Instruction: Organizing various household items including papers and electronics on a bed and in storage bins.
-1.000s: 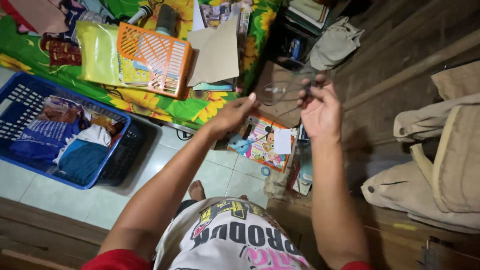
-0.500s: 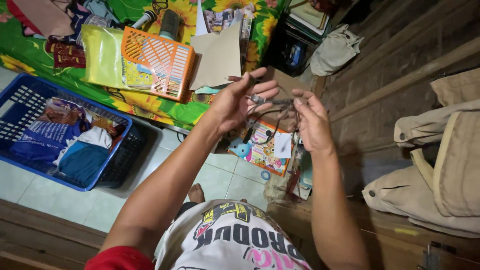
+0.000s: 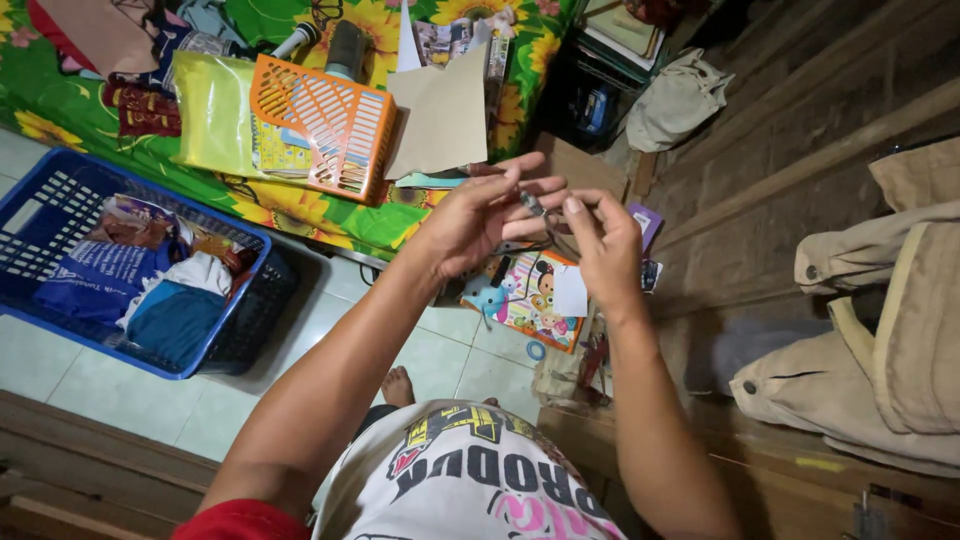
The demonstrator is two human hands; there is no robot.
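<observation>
While the person stands on the tiled floor, both hands are raised in front of the chest, the left hand and right hand pinching a small dark object between their fingertips; what it is I cannot tell. Below them lies a colourful cartoon book. An orange basket rests on the sunflower bedsheet, and a blue laundry basket sits at the left.

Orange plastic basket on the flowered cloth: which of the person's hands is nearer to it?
Left. The left hand is just right of the orange basket; the right hand is farther right, beyond the left, both raised together around a small thing.
</observation>
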